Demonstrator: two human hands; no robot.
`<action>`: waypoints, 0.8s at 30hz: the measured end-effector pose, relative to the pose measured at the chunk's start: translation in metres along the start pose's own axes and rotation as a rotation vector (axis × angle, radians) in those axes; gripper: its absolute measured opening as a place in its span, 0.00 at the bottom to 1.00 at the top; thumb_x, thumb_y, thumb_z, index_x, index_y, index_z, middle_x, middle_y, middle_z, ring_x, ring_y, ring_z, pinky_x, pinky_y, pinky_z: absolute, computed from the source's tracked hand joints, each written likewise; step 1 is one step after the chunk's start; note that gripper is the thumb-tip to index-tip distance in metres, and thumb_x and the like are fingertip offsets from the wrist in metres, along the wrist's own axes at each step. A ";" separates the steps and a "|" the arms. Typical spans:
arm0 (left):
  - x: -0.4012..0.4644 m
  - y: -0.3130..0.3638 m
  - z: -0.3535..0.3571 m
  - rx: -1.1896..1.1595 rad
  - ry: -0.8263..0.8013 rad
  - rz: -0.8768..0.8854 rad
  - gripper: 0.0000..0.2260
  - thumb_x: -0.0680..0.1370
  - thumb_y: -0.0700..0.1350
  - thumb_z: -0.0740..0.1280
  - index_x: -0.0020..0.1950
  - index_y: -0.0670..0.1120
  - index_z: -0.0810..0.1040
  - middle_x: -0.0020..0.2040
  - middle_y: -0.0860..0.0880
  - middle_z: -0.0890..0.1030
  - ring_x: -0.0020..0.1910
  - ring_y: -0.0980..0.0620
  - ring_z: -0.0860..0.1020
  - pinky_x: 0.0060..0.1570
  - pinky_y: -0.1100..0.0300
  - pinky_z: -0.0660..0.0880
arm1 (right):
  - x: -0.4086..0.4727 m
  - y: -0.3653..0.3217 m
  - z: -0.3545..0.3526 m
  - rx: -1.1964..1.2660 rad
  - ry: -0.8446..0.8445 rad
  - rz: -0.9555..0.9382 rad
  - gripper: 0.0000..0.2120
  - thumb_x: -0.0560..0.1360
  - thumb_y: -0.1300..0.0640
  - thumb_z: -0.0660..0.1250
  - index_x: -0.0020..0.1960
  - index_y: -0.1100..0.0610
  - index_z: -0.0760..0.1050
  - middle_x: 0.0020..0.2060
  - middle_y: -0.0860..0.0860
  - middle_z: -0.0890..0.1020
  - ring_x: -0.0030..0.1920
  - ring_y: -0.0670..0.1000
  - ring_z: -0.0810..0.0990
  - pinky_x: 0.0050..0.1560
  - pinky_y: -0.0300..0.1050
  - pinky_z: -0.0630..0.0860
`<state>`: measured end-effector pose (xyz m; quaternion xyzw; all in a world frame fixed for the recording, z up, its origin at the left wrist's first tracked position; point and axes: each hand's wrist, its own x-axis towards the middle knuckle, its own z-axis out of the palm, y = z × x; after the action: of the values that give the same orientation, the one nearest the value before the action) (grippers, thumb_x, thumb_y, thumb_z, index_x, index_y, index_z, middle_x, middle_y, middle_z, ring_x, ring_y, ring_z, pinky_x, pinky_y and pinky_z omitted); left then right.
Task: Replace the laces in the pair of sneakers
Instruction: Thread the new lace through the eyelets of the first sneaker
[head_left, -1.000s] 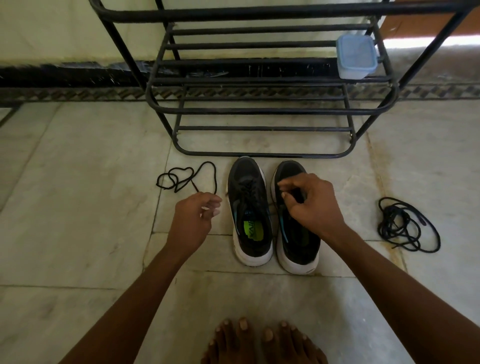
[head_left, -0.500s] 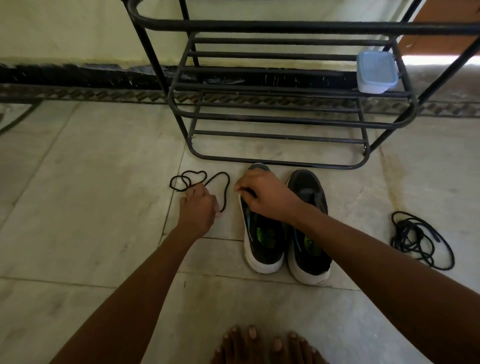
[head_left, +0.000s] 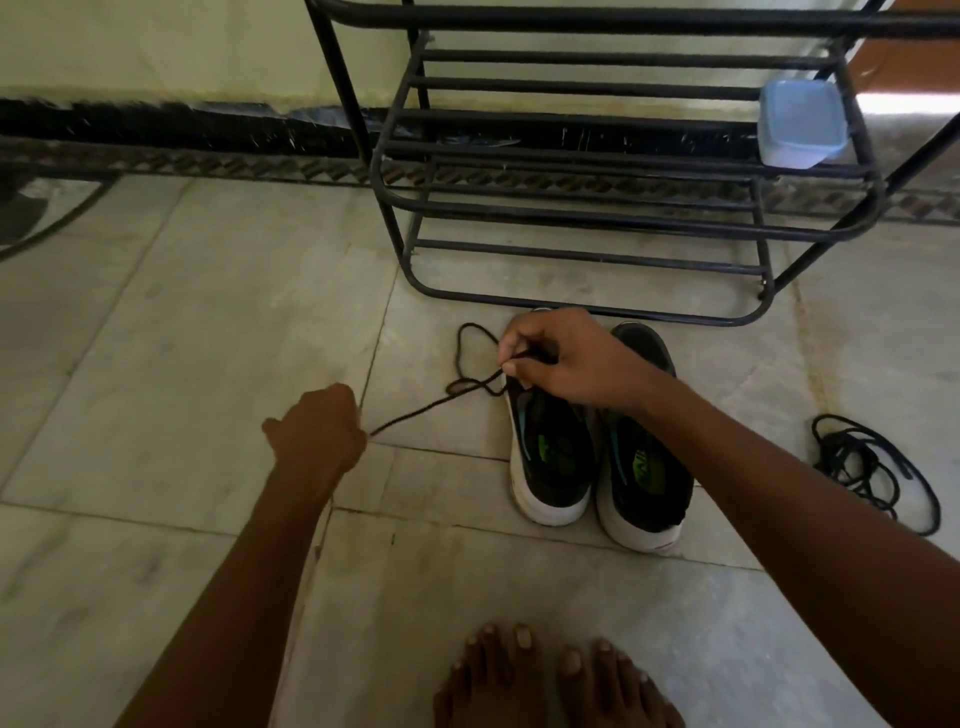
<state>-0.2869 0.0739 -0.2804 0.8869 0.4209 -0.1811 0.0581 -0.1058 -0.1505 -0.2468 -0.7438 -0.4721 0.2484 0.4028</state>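
Note:
Two black sneakers with white soles stand side by side on the floor, the left sneaker (head_left: 550, 457) and the right sneaker (head_left: 647, 478). A loose black lace (head_left: 415, 413) runs from the left sneaker's toe end out to the left. My left hand (head_left: 319, 428) grips one end of it and holds it taut. My right hand (head_left: 556, 358) sits over the left sneaker's front and pinches the lace near its looped part (head_left: 470, 358). The sneaker's eyelets are hidden under that hand.
A tangled bundle of black laces (head_left: 867, 462) lies on the floor to the right. A black metal shoe rack (head_left: 597, 218) stands just behind the sneakers, with a pale blue plastic box (head_left: 800, 122) on it. My bare feet (head_left: 550, 680) are at the bottom edge.
My left hand picked up the loose lace and pulled its end back to the left. My right hand went from the right sneaker to the left sneaker's front and took hold of the lace.

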 end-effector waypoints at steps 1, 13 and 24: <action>0.000 0.002 -0.003 -0.095 -0.035 0.115 0.19 0.75 0.50 0.76 0.63 0.53 0.75 0.63 0.52 0.78 0.65 0.47 0.77 0.64 0.50 0.68 | 0.000 -0.006 0.000 -0.006 -0.039 -0.042 0.04 0.78 0.64 0.70 0.51 0.59 0.82 0.41 0.49 0.84 0.43 0.46 0.83 0.49 0.47 0.81; -0.002 0.015 -0.003 -0.834 0.082 0.226 0.10 0.83 0.47 0.67 0.43 0.49 0.83 0.34 0.48 0.83 0.35 0.47 0.83 0.43 0.53 0.79 | 0.014 -0.016 -0.033 0.061 -0.054 -0.032 0.06 0.77 0.63 0.73 0.53 0.61 0.80 0.40 0.54 0.84 0.41 0.50 0.85 0.46 0.41 0.80; -0.024 0.055 -0.019 -1.231 -0.147 0.582 0.07 0.79 0.37 0.70 0.56 0.42 0.82 0.39 0.48 0.86 0.43 0.48 0.85 0.52 0.53 0.80 | 0.025 -0.026 -0.022 -0.050 -0.065 -0.109 0.07 0.76 0.61 0.74 0.53 0.59 0.81 0.39 0.51 0.83 0.40 0.45 0.82 0.43 0.40 0.78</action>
<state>-0.2540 0.0262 -0.2567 0.7547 0.1865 0.0544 0.6267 -0.0920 -0.1298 -0.2124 -0.7185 -0.5306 0.2382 0.3814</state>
